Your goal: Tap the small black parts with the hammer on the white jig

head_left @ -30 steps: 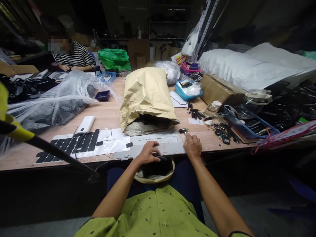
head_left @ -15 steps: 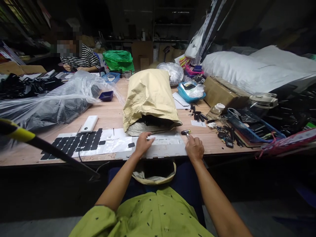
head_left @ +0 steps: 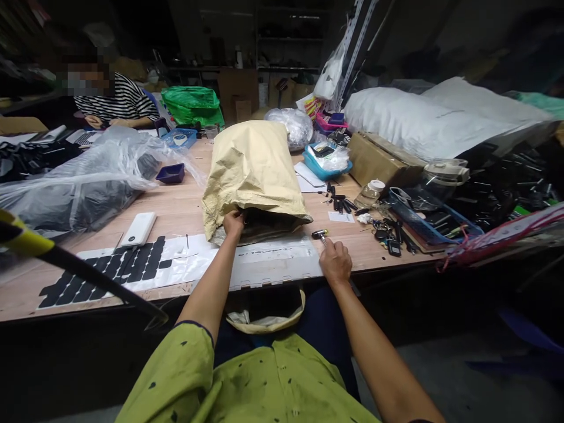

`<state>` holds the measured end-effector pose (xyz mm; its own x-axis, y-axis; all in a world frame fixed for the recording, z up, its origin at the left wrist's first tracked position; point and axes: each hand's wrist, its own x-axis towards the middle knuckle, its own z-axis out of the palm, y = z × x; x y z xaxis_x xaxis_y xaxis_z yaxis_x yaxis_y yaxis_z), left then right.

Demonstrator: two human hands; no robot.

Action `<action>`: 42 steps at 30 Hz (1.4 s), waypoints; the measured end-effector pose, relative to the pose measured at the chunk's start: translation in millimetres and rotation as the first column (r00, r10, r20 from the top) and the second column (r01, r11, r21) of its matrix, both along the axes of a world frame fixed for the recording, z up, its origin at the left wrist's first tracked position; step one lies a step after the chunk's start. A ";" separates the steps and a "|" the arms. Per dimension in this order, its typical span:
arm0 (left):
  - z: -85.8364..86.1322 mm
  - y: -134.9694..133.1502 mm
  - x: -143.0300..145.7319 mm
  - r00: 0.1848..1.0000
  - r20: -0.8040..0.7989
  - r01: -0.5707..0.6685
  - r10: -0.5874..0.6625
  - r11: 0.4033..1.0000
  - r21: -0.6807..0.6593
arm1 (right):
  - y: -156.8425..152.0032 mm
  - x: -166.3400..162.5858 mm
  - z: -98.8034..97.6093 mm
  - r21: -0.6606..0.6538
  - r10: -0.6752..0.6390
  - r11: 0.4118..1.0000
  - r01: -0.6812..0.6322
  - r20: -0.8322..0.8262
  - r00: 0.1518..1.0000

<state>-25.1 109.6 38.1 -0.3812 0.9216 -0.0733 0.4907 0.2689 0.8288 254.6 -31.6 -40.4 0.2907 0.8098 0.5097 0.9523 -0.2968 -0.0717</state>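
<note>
My left hand (head_left: pixel 233 223) is at the left side of the mouth of a large beige woven sack (head_left: pixel 253 155). Its fingers are bent together at the opening; whether they pinch the lip or something dark inside is hidden. A small hammer (head_left: pixel 320 234) with a black and yellow head is in my closed right hand (head_left: pixel 335 260), near the table's front edge. Between my hands lies a flat grey board (head_left: pixel 277 265), just in front of the sack. A second open bag (head_left: pixel 268 323) hangs below the table edge at my lap.
A sheet of black stickers (head_left: pixel 110 267) and a white power bank (head_left: pixel 138 229) lie left. To the right are a jar (head_left: pixel 370 194), small black parts (head_left: pixel 339 202), a blue basket (head_left: pixel 434 217) and a cardboard box (head_left: pixel 381 158). A person in stripes (head_left: pixel 127 100) sits far left.
My left hand has moved from over the board, fingers apart, forward and left to the sack's mouth, and closed. My right hand still grips the hammer. The view has shifted a little right.
</note>
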 end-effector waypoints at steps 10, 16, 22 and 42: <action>-42.6 -102.3 -1.7 0.814 -0.348 0.542 -0.466 0.825 0.163 | 0.5 -0.6 3.3 -0.033 -0.013 0.999 0.013 -0.021 1.000; -47.6 -107.9 13.0 0.754 -0.440 0.591 -0.488 0.796 0.131 | 1.6 -3.0 7.0 -0.040 -0.021 0.999 0.020 -0.020 1.000; -47.6 -103.0 16.5 0.760 -0.399 0.579 -0.512 0.813 0.059 | 1.4 -4.9 9.3 -0.064 -0.027 0.998 0.025 -0.025 0.999; -33.7 -103.3 42.8 0.766 -0.311 0.583 -0.563 0.811 -0.033 | 4.5 -9.0 6.6 -0.037 -0.026 0.999 0.024 -0.076 0.997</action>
